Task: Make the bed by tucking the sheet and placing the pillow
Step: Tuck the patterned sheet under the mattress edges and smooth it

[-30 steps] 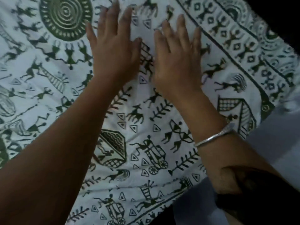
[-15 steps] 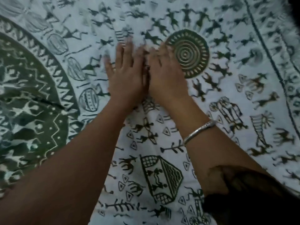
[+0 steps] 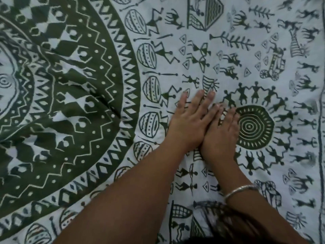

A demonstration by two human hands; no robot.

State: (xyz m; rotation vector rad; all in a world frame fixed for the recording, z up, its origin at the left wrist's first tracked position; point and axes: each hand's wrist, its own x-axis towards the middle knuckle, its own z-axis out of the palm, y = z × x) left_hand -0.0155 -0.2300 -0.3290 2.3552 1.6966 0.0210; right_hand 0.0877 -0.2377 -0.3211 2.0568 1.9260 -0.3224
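A white bed sheet (image 3: 228,55) printed with dark green figures, carts and a large round mandala fills the whole view. My left hand (image 3: 189,124) lies flat, palm down, on the sheet with its fingers stretched out. My right hand (image 3: 222,138) presses flat beside it, the two touching at the thumbs, next to a green spiral sun motif. A silver bangle (image 3: 241,190) circles my right wrist. Neither hand holds anything. No pillow is in view.
The big green mandala (image 3: 61,103) on the left shows soft wrinkles and folds. A green border stripe (image 3: 320,138) runs down the far right of the sheet. Dark hair or cloth (image 3: 219,224) hangs at the bottom centre.
Both hands have slid forward across the sheet, from near its bordered edge toward the middle, and have come together. The mandala has come into view on the left.
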